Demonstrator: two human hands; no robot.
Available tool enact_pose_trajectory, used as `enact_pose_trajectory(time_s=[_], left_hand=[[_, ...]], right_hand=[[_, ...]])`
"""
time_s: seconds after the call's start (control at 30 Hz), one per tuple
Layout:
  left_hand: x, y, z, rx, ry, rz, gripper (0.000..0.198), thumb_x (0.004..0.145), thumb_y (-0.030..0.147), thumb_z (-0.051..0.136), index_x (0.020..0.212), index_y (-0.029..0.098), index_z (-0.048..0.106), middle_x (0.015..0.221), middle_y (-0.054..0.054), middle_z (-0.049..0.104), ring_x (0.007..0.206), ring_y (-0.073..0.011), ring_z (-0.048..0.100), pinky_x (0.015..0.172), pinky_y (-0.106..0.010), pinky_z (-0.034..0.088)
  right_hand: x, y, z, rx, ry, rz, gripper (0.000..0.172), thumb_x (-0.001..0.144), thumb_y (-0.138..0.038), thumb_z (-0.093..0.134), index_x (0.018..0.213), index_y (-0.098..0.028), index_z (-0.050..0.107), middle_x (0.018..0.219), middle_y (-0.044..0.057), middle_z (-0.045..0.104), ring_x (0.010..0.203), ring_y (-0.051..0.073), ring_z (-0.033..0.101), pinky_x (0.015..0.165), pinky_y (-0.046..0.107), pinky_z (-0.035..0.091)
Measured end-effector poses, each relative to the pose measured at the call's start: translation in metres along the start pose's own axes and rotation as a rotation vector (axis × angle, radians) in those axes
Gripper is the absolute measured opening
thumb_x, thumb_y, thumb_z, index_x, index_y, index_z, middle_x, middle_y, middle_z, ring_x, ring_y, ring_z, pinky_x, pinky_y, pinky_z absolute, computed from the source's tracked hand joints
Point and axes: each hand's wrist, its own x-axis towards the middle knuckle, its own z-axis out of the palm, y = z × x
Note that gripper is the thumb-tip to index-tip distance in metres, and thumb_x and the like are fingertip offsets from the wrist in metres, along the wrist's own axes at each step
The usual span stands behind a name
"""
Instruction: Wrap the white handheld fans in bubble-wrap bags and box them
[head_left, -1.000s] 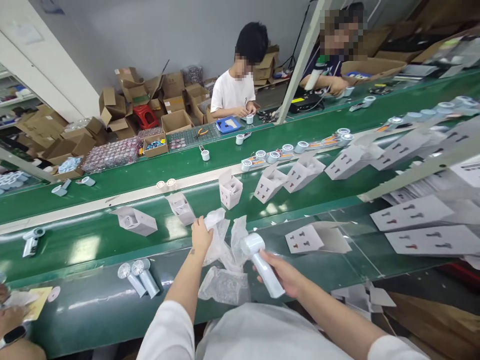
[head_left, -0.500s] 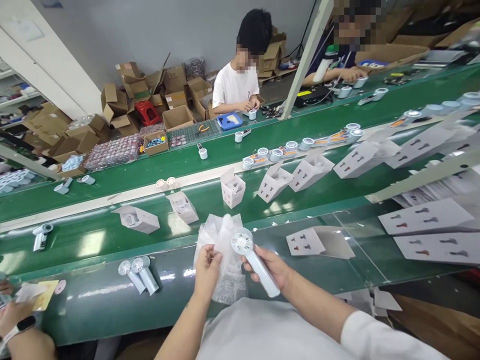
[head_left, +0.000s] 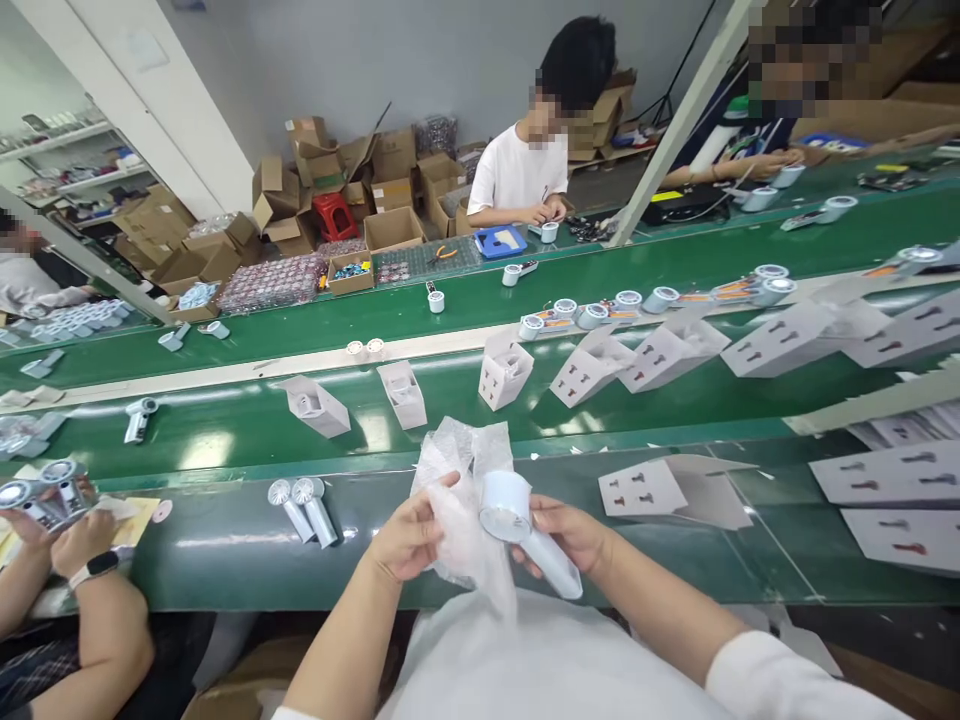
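Observation:
My right hand (head_left: pixel 566 535) is closed around the handle of a light-blue handheld fan (head_left: pixel 506 505). The fan's round head points up and left, and its handle slants down to the right. My left hand (head_left: pixel 411 530) pinches a thin, translucent plastic bag (head_left: pixel 465 530), whose lower end hangs toward my lap. Bag and fan head are close together; whether they touch I cannot tell. Behind them, crumpled bubble wrap (head_left: pixel 450 450) lies on the bench edge. To the left, two more fans (head_left: pixel 304 510) rest side by side on the bench.
Open white boxes (head_left: pixel 506 375) stand along the green conveyor (head_left: pixel 210 420). Another opened box (head_left: pixel 645 490) lies on the bench to my right, near stacked boxes (head_left: pixel 877 465). At far left a co-worker's hands (head_left: pixel 86 535) hold fans. A person in white (head_left: pixel 525 175) sits across the line.
My right hand has turned the fan, so its head now shows its side. The bag in my left hand has swung from upright to drooping. The view has shifted left.

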Motion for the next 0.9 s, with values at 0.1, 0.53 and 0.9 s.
enact_pose_trajectory(time_s=[0.1,0.53,0.9], left_hand=[[-0.016,0.003,-0.004,0.128,0.076,0.063,0.049,0.051,0.029,0.086,0.093,0.012,0.068,0.080,-0.007,0.068,0.073,-0.0199,0.064,0.071,-0.031,0.048],[-0.043,-0.031,0.003,0.931,0.583,0.598,0.012,0.068,0.020,0.068,0.078,0.021,0.061,0.073,-0.001,0.059,0.068,-0.0156,0.053,0.066,-0.026,0.040],[-0.056,-0.021,0.011,0.438,0.245,0.431,0.017,0.070,0.032,0.073,0.075,0.016,0.068,0.083,-0.004,0.056,0.078,-0.0155,0.054,0.072,-0.027,0.044]], right_hand=[[-0.001,-0.007,-0.001,-0.058,0.083,-0.038,0.042,0.063,-0.038,0.080,0.087,-0.008,0.063,0.069,0.011,0.070,0.058,0.017,0.066,0.049,0.025,0.056],[0.007,0.002,0.069,-0.061,-0.141,0.259,0.066,0.059,-0.029,0.083,0.115,-0.016,0.051,0.092,0.009,0.068,0.064,0.020,0.069,0.045,0.020,0.051],[0.011,0.015,0.049,-0.138,-0.118,0.134,0.051,0.063,-0.031,0.082,0.105,-0.011,0.061,0.084,0.007,0.069,0.060,0.015,0.066,0.046,0.021,0.054]])
